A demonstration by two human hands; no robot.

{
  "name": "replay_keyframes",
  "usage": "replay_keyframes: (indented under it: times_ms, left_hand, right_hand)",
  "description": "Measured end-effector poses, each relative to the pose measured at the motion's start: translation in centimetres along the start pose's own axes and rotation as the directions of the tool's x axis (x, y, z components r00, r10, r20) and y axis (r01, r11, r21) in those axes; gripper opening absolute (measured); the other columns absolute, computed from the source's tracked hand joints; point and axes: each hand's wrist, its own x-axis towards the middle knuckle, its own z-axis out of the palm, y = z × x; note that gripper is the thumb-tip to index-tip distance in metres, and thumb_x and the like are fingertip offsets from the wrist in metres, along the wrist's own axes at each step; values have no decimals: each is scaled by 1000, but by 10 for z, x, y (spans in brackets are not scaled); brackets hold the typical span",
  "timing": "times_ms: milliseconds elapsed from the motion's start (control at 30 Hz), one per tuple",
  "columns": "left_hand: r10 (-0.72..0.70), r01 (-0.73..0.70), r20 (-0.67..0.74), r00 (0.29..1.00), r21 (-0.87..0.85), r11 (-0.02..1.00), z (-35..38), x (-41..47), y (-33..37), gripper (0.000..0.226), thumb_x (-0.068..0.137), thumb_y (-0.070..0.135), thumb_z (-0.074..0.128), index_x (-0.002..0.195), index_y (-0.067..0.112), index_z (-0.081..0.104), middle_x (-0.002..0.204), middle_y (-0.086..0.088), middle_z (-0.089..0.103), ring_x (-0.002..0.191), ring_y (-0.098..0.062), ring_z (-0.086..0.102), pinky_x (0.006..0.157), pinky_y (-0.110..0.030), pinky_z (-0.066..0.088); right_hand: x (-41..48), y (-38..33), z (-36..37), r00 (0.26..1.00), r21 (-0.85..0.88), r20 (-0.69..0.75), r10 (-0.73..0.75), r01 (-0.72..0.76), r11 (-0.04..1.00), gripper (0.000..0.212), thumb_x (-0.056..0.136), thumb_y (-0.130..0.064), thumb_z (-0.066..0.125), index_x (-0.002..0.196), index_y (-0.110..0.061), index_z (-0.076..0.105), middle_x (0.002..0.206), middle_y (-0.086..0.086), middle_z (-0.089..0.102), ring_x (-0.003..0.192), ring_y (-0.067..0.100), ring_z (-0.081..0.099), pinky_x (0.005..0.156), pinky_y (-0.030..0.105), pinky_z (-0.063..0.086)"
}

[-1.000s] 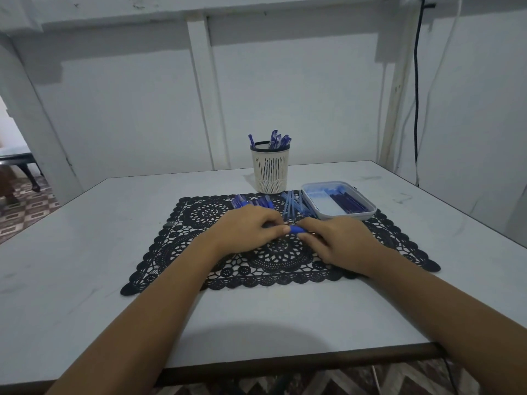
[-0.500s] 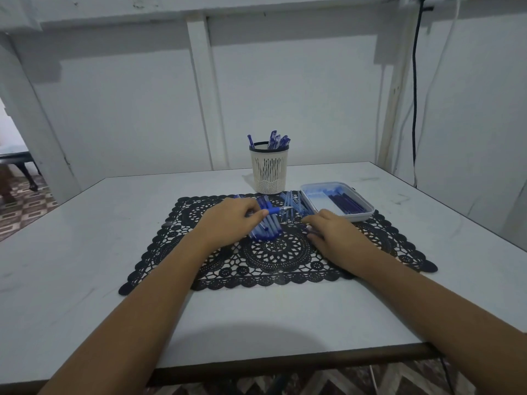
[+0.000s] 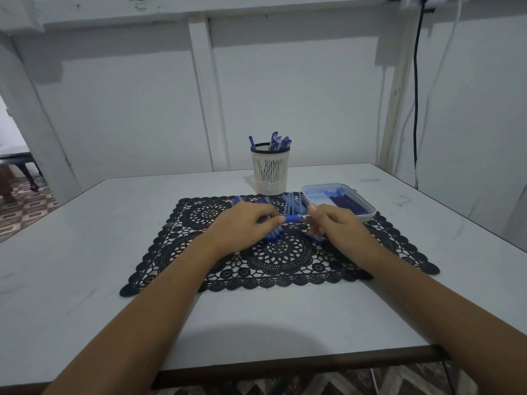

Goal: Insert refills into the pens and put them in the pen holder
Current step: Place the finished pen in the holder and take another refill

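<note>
A blue pen (image 3: 295, 218) lies level between my hands over the black lace mat (image 3: 279, 260). My left hand (image 3: 245, 223) pinches its left end, and my right hand (image 3: 333, 223) grips its right end with curled fingers. Loose blue pens (image 3: 272, 236) lie on the mat under my left hand, partly hidden. Clear blue refills (image 3: 293, 203) are piled just behind my hands. The white slotted pen holder (image 3: 270, 172) stands beyond the mat with several blue pens (image 3: 278, 141) upright in it.
A shallow clear plastic tray (image 3: 368, 213) with dark blue pieces sits at the mat's far right corner. The white table (image 3: 85, 252) ends in a dark front edge. A wall rises close behind, and a black cable (image 3: 416, 109) hangs at right.
My left hand lifted a blue pen off the pile and moved right. My right hand rose from the mat and took hold of the pen's other end.
</note>
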Motion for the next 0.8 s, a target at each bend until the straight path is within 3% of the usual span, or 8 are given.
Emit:
replay_keyframes:
  times_ms: [200, 400, 533, 567, 700, 800]
  left_hand:
    - [29, -26, 58, 998, -53, 998, 0, 0, 5, 30, 94, 41, 42, 90, 23, 65, 56, 8, 47, 49, -4, 39, 54, -27, 35]
    - [-58, 99, 162, 985, -253, 962, -2, 1, 2, 34, 93, 44, 43, 75, 27, 68, 64, -2, 57, 54, -11, 44, 58, -27, 35]
    - [-53, 90, 159, 986, -234, 968, -3, 2, 2, 31, 94, 40, 43, 75, 28, 65, 56, 5, 50, 45, -5, 37, 54, -25, 32]
    - [-53, 87, 151, 987, -226, 970, -2, 2, 2, 30, 94, 40, 44, 74, 30, 63, 56, 7, 50, 47, -6, 39, 55, -26, 34]
    - [-57, 81, 129, 990, -191, 978, -2, 2, 1, 27, 93, 40, 45, 69, 35, 57, 61, 4, 54, 55, -12, 44, 59, -30, 37]
    - [-51, 75, 123, 991, -196, 978, -2, 1, 1, 26, 93, 40, 46, 69, 34, 56, 63, 1, 55, 56, -12, 46, 60, -32, 39]
  right_hand:
    - [0, 1, -2, 999, 11, 28, -24, 23, 1000, 27, 90, -29, 53, 65, -21, 53, 56, -7, 51, 45, -2, 40, 47, 9, 32]
    - [0, 4, 0, 994, -43, 11, -105, 106, 993, 15, 87, -24, 59, 74, -18, 57, 60, -4, 51, 51, 1, 41, 51, 13, 34]
    - [0, 8, 2, 993, 32, 75, -88, 86, 996, 6, 84, -24, 64, 89, -23, 60, 78, 0, 59, 69, 7, 51, 68, 23, 43]
    - [-1, 9, 3, 995, 34, 74, -73, 71, 997, 4, 86, -28, 61, 88, -25, 59, 77, 0, 60, 69, 7, 53, 69, 24, 44]
    - [0, 7, 0, 998, -61, 44, -45, 47, 997, 29, 93, -33, 47, 69, -23, 60, 58, -9, 57, 52, -1, 49, 59, 18, 40]
    - [1, 8, -1, 994, 4, 77, -73, 72, 997, 9, 88, -18, 59, 84, -26, 59, 66, -11, 57, 60, 3, 50, 63, 18, 41]
